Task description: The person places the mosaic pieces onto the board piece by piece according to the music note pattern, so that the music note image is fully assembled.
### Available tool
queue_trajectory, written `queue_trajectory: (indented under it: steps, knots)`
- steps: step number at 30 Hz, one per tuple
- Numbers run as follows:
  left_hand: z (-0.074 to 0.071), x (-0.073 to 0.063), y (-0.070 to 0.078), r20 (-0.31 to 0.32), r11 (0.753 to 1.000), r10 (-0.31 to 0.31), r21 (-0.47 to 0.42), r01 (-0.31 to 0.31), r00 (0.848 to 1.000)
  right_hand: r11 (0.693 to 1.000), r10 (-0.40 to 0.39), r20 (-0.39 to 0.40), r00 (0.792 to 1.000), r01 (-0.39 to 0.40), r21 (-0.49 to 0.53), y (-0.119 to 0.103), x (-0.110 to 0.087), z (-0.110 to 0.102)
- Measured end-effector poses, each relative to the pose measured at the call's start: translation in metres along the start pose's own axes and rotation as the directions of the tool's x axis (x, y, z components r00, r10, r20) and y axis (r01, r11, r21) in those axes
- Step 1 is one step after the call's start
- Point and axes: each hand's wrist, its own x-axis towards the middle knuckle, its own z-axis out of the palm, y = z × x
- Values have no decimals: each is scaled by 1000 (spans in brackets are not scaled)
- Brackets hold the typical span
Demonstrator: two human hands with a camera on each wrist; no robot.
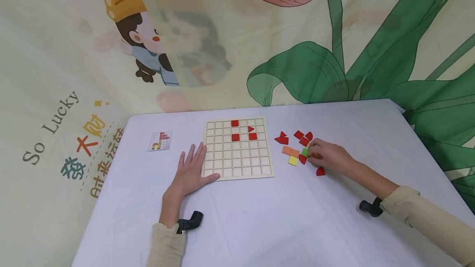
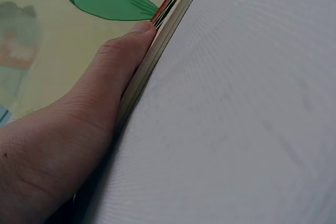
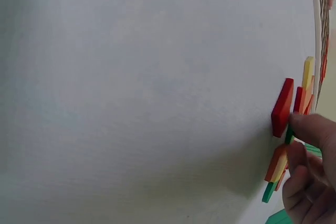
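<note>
My left hand (image 1: 187, 173) lies spread, its fingertips along the left edge of a pale wooden grid board (image 1: 237, 162) and its thumb (image 2: 128, 51) over the lower left corner. Three red squares, one of them this square (image 1: 235, 137), and a red triangle (image 1: 251, 129) sit in the board's upper cells. Right of the board, my right hand (image 1: 330, 155) is over loose flat pieces, its fingers curled. In the right wrist view, thumb and finger pinch a green piece (image 3: 290, 134), partly hidden. Right beside them is a red quarter-round piece (image 3: 282, 108).
A small card (image 1: 160, 141) with a coloured grid picture lies left of the board. Around my right hand are orange pieces (image 1: 290, 151), a yellow square (image 1: 293, 160), several red pieces (image 1: 282, 139) and a red quarter-round nearer me (image 1: 320, 171). A printed cloth (image 1: 208, 94) hangs behind the white table.
</note>
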Motion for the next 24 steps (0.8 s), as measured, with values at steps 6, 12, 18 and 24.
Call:
queue_trajectory:
  steps: [6,12,18,24]
  knots:
    - [1,0,-1,2,1000,0,-2,0,1000,1000,-16,9,1000,16,-18,0,4,2]
    - [0,-2,-2,9,1000,-11,-1,11,1000,998,31,10,999,-31,48,-9,18,-9]
    - [1,-5,-3,15,1000,-14,0,14,1000,992,-104,-15,994,105,63,-50,43,-18]
    - [1,0,1,15,1000,-6,-6,6,1000,945,-325,88,942,320,66,-108,76,2]
